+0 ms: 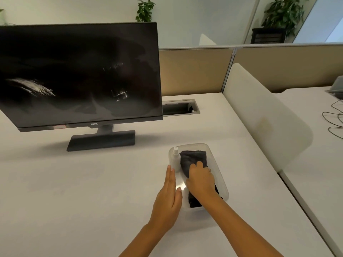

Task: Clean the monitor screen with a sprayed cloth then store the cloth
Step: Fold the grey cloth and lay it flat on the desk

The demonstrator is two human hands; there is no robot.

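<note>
A black monitor (pixel 79 71) stands at the left of the white desk, its dark screen showing wet streaks. In front and to the right sits a clear plastic box (pixel 220 175). Inside it lie a folded dark grey cloth (pixel 193 157) and a small white spray bottle (pixel 175 156) along the box's left wall. My right hand (pixel 201 180) rests inside the box on top of the cloth, fingers curled on it. My left hand (pixel 169 197) lies flat with fingers straight against the box's left outer side, holding nothing.
A cable slot (pixel 179 108) is cut into the desk behind the monitor's right edge. A white divider panel (pixel 259 112) separates this desk from the neighbouring one, where cables (pixel 334 119) lie. Beige partitions and potted plants stand at the back.
</note>
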